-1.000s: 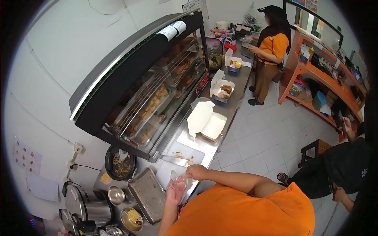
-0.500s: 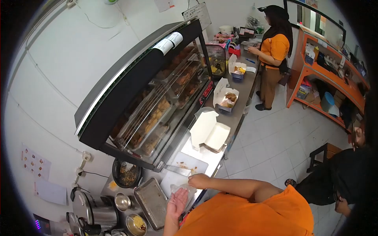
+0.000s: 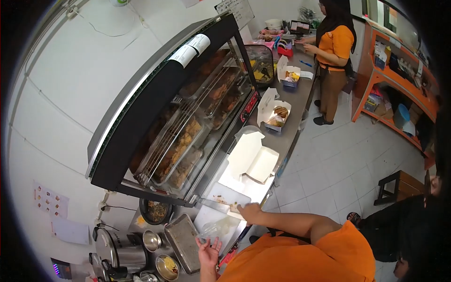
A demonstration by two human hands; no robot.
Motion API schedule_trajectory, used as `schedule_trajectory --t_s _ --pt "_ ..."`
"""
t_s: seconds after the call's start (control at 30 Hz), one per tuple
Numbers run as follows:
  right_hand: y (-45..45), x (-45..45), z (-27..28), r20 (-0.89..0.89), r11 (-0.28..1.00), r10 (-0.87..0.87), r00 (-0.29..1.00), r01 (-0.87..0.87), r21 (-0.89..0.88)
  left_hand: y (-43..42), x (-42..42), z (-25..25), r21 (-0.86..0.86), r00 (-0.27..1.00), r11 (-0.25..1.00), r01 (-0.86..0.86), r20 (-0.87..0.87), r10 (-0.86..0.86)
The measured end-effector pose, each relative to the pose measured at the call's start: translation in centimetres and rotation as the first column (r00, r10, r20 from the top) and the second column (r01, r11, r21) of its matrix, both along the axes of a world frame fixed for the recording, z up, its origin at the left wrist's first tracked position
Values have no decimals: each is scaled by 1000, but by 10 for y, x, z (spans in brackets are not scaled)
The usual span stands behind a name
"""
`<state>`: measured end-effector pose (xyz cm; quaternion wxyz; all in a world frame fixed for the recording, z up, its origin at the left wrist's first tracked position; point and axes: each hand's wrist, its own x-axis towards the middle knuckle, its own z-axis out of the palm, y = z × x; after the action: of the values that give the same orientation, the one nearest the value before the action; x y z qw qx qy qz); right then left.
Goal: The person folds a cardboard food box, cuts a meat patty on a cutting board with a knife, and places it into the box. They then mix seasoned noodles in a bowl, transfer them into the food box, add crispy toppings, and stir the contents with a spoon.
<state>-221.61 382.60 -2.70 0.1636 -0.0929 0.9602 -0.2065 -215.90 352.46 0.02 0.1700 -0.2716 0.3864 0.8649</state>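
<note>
My left hand is open by the bag

My left hand (image 3: 209, 252) is palm up, with its fingers spread apart. It does not squeeze anything. The clear bag (image 3: 217, 227) is right by my fingertips, on or over the white board (image 3: 206, 215). I cannot tell if my fingers touch it. The bag looks thin, so I think a loose hand is kind to it.

My right hand (image 3: 249, 213) is near the grip end of the knife (image 3: 215, 204). Its fingers bend down, but I cannot tell if they are shut on the grip. The blade points at the food case (image 3: 157, 101), away from me. I think that is the safe way for it to lie. Crumbs (image 3: 220, 199) sit by the blade.

Past the board, a white box (image 3: 263, 164) has its lid up. I guess that makes the inside easy to reach. Two more boxes with food (image 3: 280, 113) stand in a row behind it. The tray (image 3: 176, 237) and a bowl (image 3: 151, 240) are on my left, close by, maybe to save big reaches.
</note>
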Motion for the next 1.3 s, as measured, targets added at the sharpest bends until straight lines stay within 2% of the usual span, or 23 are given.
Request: schedule_trajectory --t_s 0.07,0.1,0.2,0.23,0.37,0.47,0.53,0.6,0.63,0.67,0.7,0.73,0.77,0.83,0.9,0.97,1.07,1.1,1.13,1.17,1.2,1.27,1.3 --pt "1 20 -36 30 999 39 999 -40 6 -12 0 -20 -86 998 996 14 61 -9" --pt "-1 25 -38 -108 997 -38 993 30 -73 -14 0 -25 -113 995 993 23 101 -12" --pt "5 26 -29 -3 983 -75 997 74 -167 -19 2 -36 -148 988 986 82 142 -61" --pt "5 23 -22 58 991 -39 998 46 -123 -19 5 -39 -150 986 983 108 142 -87" --pt "0 35 -31 70 990 22 997 -12 -143 -25 5 -50 -76 987 994 78 148 -66" --pt "-14 35 -47 106 987 -59 993 74 -144 -31 3 -51 -10 985 996 91 146 -89" --pt "-23 37 -32 53 976 -130 990 137 -167 -27 5 -39 24 981 994 107 158 -110" --pt "-34 45 -14 49 970 -158 986 165 -181 -44 2 -54 137 974 982 132 165 -154" --pt "-43 44 -25 11 974 -173 985 173 -146 -50 -1 -60 192 964 968 163 177 -198" --pt "-52 37 -33 32 953 -260 965 262 -154 -49 0 -53 143 963 975 170 186 -196" --pt "-70 16 -83 205 768 -503 839 543 -340 -44 4 -37 102 960 977 189 191 -206" --pt "-69 23 -60 -97 915 -403 910 399 -54 -37 6 -30 63 955 976 211 201 -219" --pt "-66 16 -73 -70 948 -295 953 302 106 -40 5 -38 104 950 965 239 182 -255" --pt "-58 21 -53 -70 951 -238 969 247 188 -58 3 -63 198 946 946 259 145 -289" --pt "-51 31 -32 -41 963 -251 967 254 86 -62 4 -81 255 944 923 287 90 -318" --pt "-59 32 -17 -2 915 -310 951 297 -274 -57 3 -79 311 936 897 314 55 -347" --pt "-103 34 5 13 903 -334 943 323 -284 -49 -26 -108 503 891 774 385 16 -454" --pt "-112 51 27 -11 898 -330 944 311 -310 -47 -46 -131 443 890 792 420 -33 -454" --pt "-120 61 34 -15 925 -299 954 286 -249 -45 -72 -163 369 888 814 450 -83 -453" --pt "-126 60 20 -65 933 -261 963 234 -273 -50 -91 -174 281 884 838 468 -131 -450" --pt "-131 54 -13 -115 938 -220 969 178 -297 -59 -104 -170 196 905 884 424 -79 -417" --pt "-120 52 -88 -284 887 -279 917 133 -442 -54 -119 -160 22 944 943 331 9 -331" --pt "-116 54 -107 -360 856 -317 878 102 -507 -56 -117 -141 35 939 943 332 87 -333"
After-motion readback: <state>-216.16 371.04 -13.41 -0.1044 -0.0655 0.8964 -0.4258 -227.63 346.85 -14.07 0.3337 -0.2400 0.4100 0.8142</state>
